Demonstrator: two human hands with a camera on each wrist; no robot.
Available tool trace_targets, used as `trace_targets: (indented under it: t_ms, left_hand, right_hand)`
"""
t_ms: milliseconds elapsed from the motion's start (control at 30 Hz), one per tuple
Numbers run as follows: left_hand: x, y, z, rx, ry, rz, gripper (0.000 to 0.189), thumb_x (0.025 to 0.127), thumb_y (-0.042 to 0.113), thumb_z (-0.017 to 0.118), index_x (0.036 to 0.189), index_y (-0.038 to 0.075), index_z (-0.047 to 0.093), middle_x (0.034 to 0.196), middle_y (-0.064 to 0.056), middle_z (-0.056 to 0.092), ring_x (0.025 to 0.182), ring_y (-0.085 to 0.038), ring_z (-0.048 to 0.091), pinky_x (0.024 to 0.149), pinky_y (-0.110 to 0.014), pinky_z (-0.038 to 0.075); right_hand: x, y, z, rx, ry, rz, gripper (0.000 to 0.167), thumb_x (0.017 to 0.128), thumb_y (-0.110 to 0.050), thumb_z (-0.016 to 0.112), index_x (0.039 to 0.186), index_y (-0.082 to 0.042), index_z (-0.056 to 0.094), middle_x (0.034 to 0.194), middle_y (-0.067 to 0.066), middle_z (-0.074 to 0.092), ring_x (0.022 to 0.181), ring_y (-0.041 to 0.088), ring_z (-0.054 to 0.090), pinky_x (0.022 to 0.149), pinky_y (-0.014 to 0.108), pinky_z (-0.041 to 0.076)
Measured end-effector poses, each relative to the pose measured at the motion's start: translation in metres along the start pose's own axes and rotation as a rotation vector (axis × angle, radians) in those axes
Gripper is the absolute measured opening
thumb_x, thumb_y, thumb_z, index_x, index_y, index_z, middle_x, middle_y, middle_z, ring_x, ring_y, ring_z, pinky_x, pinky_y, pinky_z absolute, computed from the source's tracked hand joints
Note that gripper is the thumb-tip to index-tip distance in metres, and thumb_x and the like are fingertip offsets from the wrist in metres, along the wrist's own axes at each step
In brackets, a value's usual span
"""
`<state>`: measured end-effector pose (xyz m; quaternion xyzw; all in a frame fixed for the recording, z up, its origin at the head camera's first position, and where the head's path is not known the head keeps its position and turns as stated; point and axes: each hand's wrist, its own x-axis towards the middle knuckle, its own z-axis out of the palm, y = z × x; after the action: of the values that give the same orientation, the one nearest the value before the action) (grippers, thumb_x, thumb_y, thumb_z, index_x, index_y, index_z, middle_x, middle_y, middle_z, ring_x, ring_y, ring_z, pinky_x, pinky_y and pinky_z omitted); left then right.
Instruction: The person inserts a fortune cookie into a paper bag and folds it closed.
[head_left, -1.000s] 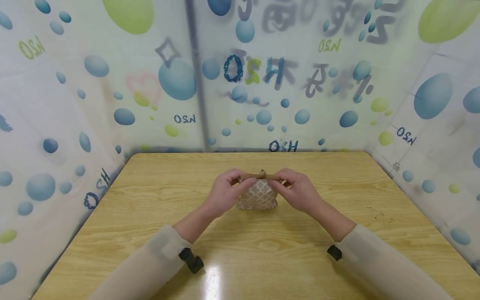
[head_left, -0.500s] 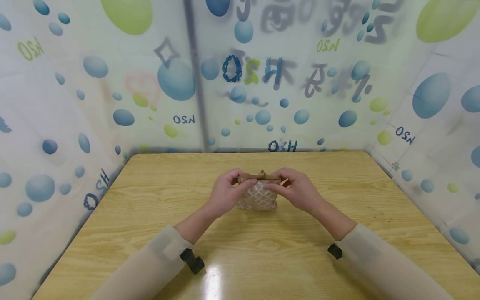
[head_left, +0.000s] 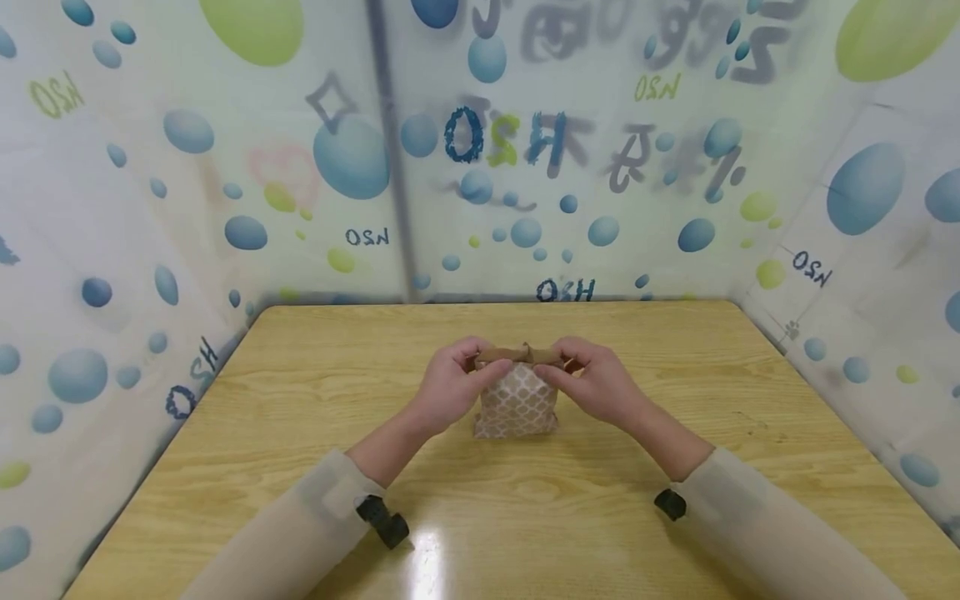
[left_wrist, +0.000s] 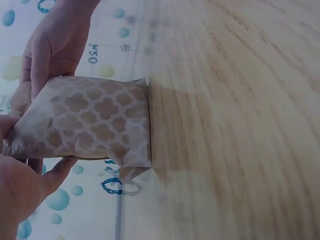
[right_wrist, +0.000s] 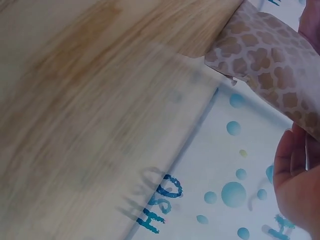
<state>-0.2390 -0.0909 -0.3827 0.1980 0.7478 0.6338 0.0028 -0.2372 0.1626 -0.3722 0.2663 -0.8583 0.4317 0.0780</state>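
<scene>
A small brown paper bag point(head_left: 517, 404) with a white lattice pattern stands near the middle of the wooden table. Its top is a plain brown strip, folded over. My left hand point(head_left: 453, 383) pinches the left end of that strip, thumb in front and fingers behind. At the right end my right hand point(head_left: 600, 387) pinches it the same way. Seen from the left wrist, the bag point(left_wrist: 105, 117) is plump and its base meets the tabletop. The right wrist view shows only part of the patterned bag point(right_wrist: 270, 60). What the bag contains is hidden.
The wooden table point(head_left: 525, 517) reaches back to a pale curtain point(head_left: 480, 217) printed with blue and green drops, which also lines both sides. Black straps point(head_left: 384, 521) sit at the cuffs of the light sleeves point(head_left: 300, 525).
The bag's bottom edge has shifted toward me, so more of its patterned front shows. The top strip, looser half a second ago, lies flatter now. Both hands stay almost in place.
</scene>
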Motion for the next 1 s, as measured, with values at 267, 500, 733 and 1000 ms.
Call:
trace_targets:
  t_ms: [267,500,733,1000]
  left_hand:
    - [-0.001,0.005,-0.001,-0.029,-0.034,-0.028,0.006,0.104,0.007,0.073,0.099,0.003,0.072,0.097,-0.003,0.066,0.084,-0.018,0.054,0.069,-0.026,0.045]
    - [-0.004,0.002,-0.004,0.033,0.016,-0.006,0.016,0.104,0.02,0.078,0.097,0.006,0.075,0.088,0.002,0.067,0.079,-0.018,0.053,0.068,-0.026,0.044]
    - [-0.003,-0.001,-0.006,0.089,0.019,0.02,0.015,0.102,0.025,0.081,0.098,0.011,0.078,0.097,-0.001,0.07,0.088,-0.016,0.061,0.074,-0.025,0.054]
    - [-0.003,-0.003,-0.008,0.107,0.024,0.058,0.013,0.101,0.021,0.082,0.095,0.01,0.077,0.103,-0.006,0.072,0.101,-0.017,0.069,0.083,-0.03,0.06]
  right_hand:
    - [-0.001,-0.007,-0.004,-0.002,-0.048,0.002,0.006,0.105,-0.014,0.075,0.102,-0.019,0.077,0.103,-0.001,0.074,0.087,0.012,0.067,0.085,0.039,0.059]
    - [-0.003,-0.001,-0.008,-0.017,-0.044,0.022,0.009,0.106,-0.02,0.074,0.098,-0.02,0.077,0.099,-0.002,0.075,0.085,0.021,0.071,0.08,0.035,0.059]
    - [-0.004,0.001,-0.009,0.002,-0.03,0.056,0.011,0.107,-0.021,0.074,0.096,-0.017,0.072,0.096,0.001,0.074,0.085,0.02,0.071,0.072,0.032,0.058]
    - [-0.004,0.004,-0.009,0.023,-0.001,0.072,0.012,0.105,-0.018,0.076,0.094,-0.015,0.071,0.094,0.003,0.074,0.085,0.026,0.071,0.074,0.032,0.057]
